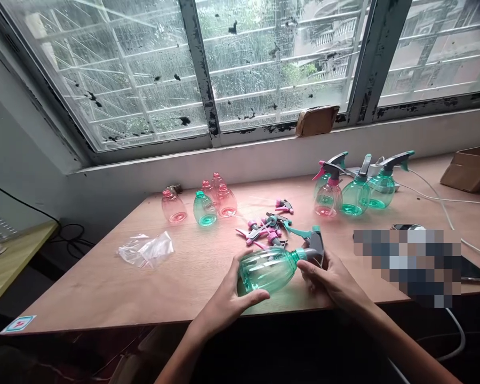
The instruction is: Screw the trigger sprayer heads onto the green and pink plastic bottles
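Note:
A clear green spray bottle [269,271] lies tilted on its side in the air above the table's front part, its neck toward the right. Around its base and underside wraps my left hand [234,298], the thumb along the near side. My right hand [328,277] grips the grey and teal trigger head [314,250] at the bottle's neck, thumb on the collar. Whether the head is fully screwed on cannot be seen. Just behind the bottle lies a heap of loose pink, grey and teal trigger heads [270,229].
Headless pink bottles [174,207] and a green one [205,209] stand back left. Bottles with trigger heads [355,196] stand back right, beside white cables [440,200] and a cardboard box [470,168]. A crumpled plastic bag [147,249] lies left. A blurred patch [414,264] covers the right side.

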Available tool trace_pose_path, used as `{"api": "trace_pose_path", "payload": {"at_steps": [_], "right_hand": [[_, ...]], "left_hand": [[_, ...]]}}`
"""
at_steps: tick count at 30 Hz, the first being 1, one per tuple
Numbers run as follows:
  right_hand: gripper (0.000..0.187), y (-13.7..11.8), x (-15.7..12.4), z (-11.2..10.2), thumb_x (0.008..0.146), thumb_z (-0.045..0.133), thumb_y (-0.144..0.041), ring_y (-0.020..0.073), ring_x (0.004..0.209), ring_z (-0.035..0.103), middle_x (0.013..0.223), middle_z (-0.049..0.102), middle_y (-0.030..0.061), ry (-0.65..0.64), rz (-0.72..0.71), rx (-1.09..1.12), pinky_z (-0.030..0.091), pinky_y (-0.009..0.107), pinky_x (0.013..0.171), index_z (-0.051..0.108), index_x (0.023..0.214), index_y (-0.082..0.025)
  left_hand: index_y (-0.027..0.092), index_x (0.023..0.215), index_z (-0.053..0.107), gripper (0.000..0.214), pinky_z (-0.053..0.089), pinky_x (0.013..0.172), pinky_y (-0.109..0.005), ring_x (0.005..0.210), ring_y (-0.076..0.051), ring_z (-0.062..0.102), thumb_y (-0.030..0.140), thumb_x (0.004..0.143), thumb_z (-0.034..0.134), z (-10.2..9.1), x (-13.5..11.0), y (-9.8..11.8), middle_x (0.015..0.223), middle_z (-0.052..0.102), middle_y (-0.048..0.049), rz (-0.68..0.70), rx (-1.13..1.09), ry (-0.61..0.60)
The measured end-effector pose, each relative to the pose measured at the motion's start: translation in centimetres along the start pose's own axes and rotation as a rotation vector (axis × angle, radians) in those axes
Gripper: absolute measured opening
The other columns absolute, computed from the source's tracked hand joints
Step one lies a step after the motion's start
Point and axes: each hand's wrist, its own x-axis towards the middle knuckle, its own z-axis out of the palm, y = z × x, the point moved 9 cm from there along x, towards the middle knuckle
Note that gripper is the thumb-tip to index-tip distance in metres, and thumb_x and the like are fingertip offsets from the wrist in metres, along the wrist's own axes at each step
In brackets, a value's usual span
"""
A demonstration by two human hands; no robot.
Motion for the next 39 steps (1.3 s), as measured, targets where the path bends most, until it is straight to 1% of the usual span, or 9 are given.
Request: {"api": "trace_pose_path", "payload": {"at_steps": [4,10,14,18,23,28,31,36,39], "right_hand": [[0.033,0.5,-0.1,0.5,0.084,0.077,-0.049,0.0152,0.049,0.059,0.056,0.067,-0.0028,-0.082,0.013,-0.119,0.046,0.028,0.052,0.06,0.083,-0.021],[0.029,0.7,0.0,0.5,0.087,0.073,-0.048,0.02,0.059,0.063,0.061,0.07,-0.0018,-0.084,-0.007,-0.15,0.049,0.033,0.062,0.059,0.089,-0.023],[0.038,0.7,0.1,-0.4,0.084,0.077,-0.046,0.0178,0.058,0.063,0.071,0.067,-0.0043,0.009,0.02,-0.075,0.05,0.03,0.057,0.057,0.107,-0.024],[0.044,0.7,-0.1,-0.8,0.082,0.078,-0.047,0.017,0.059,0.063,0.075,0.065,-0.0037,0.036,0.031,-0.097,0.051,0.031,0.061,0.058,0.112,-0.022],[0.045,0.7,-0.2,-0.2,0.087,0.071,-0.054,0.0185,0.056,0.062,0.067,0.069,-0.0006,-0.036,0.044,-0.185,0.049,0.033,0.06,0.061,0.111,-0.017],[0.038,0.8,-0.3,0.6,0.086,0.071,-0.053,0.0189,0.059,0.062,0.062,0.07,0.0024,-0.121,0.077,-0.242,0.048,0.032,0.061,0.068,0.076,-0.017],[0.037,0.8,-0.3,0.4,0.083,0.074,-0.052,0.0176,0.057,0.06,0.062,0.07,0.0024,-0.105,0.096,-0.238,0.046,0.03,0.057,0.068,0.071,-0.017],[0.045,0.2,-0.2,0.4,0.079,0.077,-0.054,0.0177,0.054,0.059,0.057,0.067,0.0035,-0.078,0.068,-0.258,0.046,0.03,0.054,0.063,0.053,-0.019],[0.037,0.3,0.0,-0.1,0.076,0.08,-0.053,0.0181,0.051,0.06,0.055,0.068,0.0016,-0.02,0.066,-0.183,0.047,0.03,0.053,0.068,0.071,-0.019]], "left_hand": [[0.034,0.144,0.047,0.076,0.032,0.121,-0.046,0.143,-0.034,0.044,0.029,0.079,0.084,-1.2,-0.7,-0.4,0.151,0.052,-0.0073,-0.014,0.05,0.016],[0.033,0.145,0.046,0.079,0.033,0.121,-0.047,0.142,-0.035,0.046,0.032,0.077,0.086,-1.2,-0.6,-0.2,0.152,0.051,-0.0086,0.012,0.11,0.063],[0.03,0.158,0.021,0.101,0.026,0.125,-0.048,0.15,-0.033,0.035,0.029,0.079,0.084,-0.1,0.0,0.2,0.163,0.037,-0.0112,0.021,0.184,0.01],[0.03,0.16,0.009,0.108,0.027,0.125,-0.044,0.15,-0.03,0.035,0.029,0.081,0.083,0.2,0.6,-0.3,0.162,0.037,-0.0103,0.049,0.289,-0.062],[0.033,0.16,0.009,0.11,0.03,0.124,-0.045,0.148,-0.031,0.038,0.034,0.079,0.084,-0.8,0.4,-1.0,0.16,0.039,-0.0092,0.049,0.369,-0.057],[0.035,0.16,0.009,0.108,0.029,0.124,-0.042,0.148,-0.029,0.039,0.031,0.081,0.083,-1.2,-0.2,-0.6,0.162,0.039,-0.0065,0.0,0.326,-0.092],[0.035,0.159,0.012,0.106,0.031,0.123,-0.041,0.147,-0.028,0.04,0.03,0.08,0.083,-1.1,-0.1,-0.3,0.161,0.04,-0.0058,0.008,0.332,-0.086],[0.032,0.152,0.029,0.097,0.037,0.118,-0.046,0.141,-0.033,0.046,0.039,0.075,0.087,-1.0,0.2,-0.8,0.153,0.049,-0.0095,0.02,0.481,0.051],[0.03,0.149,0.035,0.094,0.039,0.115,-0.05,0.137,-0.036,0.049,0.042,0.072,0.088,-0.8,0.3,-0.9,0.149,0.053,-0.012,0.04,0.555,0.116]]}}
